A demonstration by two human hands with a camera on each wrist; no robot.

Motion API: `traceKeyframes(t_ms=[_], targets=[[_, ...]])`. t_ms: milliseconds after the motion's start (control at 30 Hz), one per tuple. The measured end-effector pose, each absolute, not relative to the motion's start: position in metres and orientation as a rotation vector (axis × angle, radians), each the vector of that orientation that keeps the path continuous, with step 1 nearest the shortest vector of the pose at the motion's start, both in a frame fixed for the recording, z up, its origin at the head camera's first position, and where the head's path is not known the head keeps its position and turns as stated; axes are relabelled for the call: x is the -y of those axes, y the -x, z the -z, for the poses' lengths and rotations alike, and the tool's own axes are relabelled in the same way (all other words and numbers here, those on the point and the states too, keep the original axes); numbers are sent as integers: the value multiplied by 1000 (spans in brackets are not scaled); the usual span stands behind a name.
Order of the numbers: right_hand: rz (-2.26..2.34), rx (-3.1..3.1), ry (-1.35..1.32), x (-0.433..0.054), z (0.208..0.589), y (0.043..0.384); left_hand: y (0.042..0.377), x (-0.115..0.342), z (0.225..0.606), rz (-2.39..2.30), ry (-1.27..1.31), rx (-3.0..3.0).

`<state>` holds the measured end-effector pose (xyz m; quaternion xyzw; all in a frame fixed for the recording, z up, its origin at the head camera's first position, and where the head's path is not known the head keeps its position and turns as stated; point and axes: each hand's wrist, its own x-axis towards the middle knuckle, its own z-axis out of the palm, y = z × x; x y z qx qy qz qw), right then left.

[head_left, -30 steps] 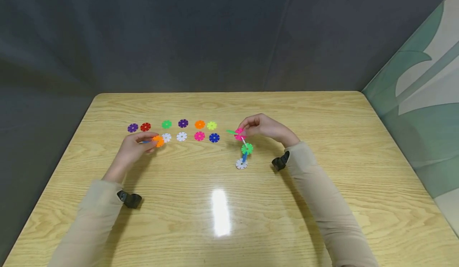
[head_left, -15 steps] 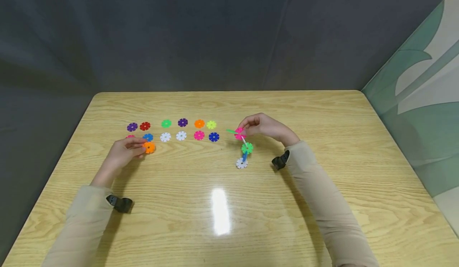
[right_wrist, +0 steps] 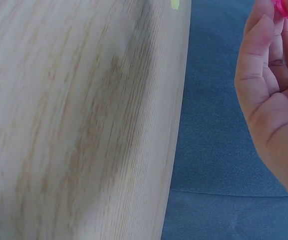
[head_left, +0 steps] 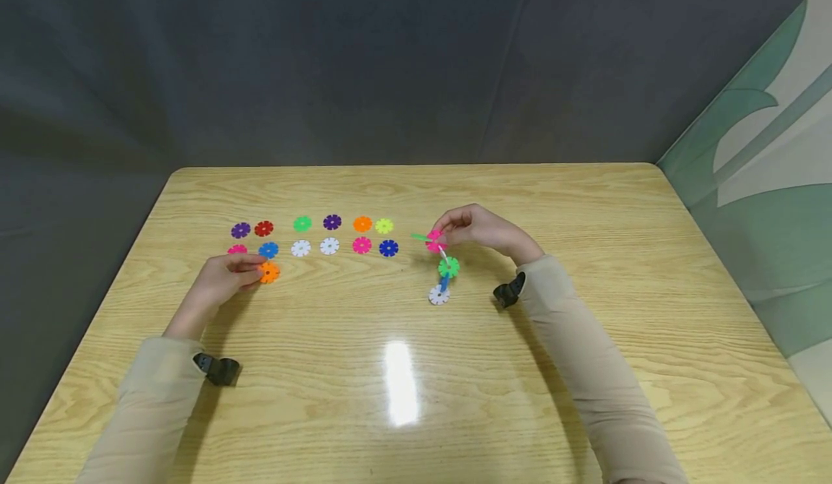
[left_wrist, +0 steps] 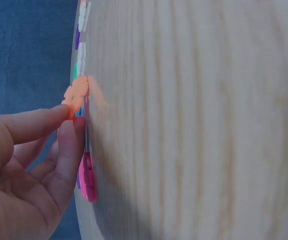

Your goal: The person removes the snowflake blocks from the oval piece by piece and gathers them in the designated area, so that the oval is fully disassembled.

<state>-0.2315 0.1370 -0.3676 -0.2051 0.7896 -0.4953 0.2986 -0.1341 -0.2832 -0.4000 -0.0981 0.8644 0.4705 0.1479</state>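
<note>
Table (head_left: 312, 397): pale wood with clear grain lines; one bright reflection lies on its near part.
Background: behind is a dark backdrop (head_left: 338, 65); on the right side, a panel (head_left: 767, 180) with green and white shapes.
Left hand (head_left: 217, 282): thumb and finger pinch an orange disc (head_left: 269, 273) near its edge, just in front of a light blue disc (head_left: 269, 250). Whether the orange one touches the table, I cannot tell.
Right hand (head_left: 484, 231): fingertips grasp a pink disc (head_left: 434, 244), which belongs to a chain (head_left: 453, 264) of joined discs.
Chain: a green disc, seen by its edge, points left from the pink one; toward the person follow a white, a green, a blue and finally a white disc (head_left: 438, 298).
Back row: from left, purple, red, green, purple, orange and yellow discs, lying flat.
Front row: from left, pink, partly covered by the left hand, then light blue, two white, pink and dark blue.
Wrists: each carries a small black camera (head_left: 224, 372) beside a beige sleeve (head_left: 146, 404).
</note>
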Motion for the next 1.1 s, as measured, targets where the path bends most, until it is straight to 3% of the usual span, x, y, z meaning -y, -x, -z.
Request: traceKeyframes(t_ms=[633,1100], targets=[[1337,-2092,514,-137,367,231,138,271,397,-1317,268,-2612],[1336,-2071,565,-132,367,229,155,204,393,-1547,34,-2496]])
